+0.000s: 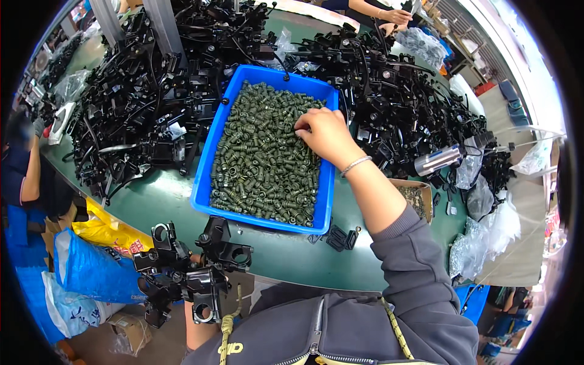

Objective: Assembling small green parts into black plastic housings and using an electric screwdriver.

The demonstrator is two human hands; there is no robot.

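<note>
A blue plastic bin (202,176) full of dark, greenish socket-head bolts (267,152) stands on the green table. At its right side my right hand (328,135) reaches in, with thumb and fingers curled together at the top of the bolts. Whatever is between those fingertips is hidden. Just left of my body, in front of the table edge, my left hand (196,260) holds a cluster of black handlebar clamp parts (204,280) with round clamp rings. These parts cover most of that hand's fingers.
Heaps of black lever parts (377,91) lie behind and beside the bin. A small cardboard box (427,204) and a silver cylindrical tool (438,159) are to the right. Blue bags (91,267) stand at the lower left. Other people's hands (395,17) show across the table.
</note>
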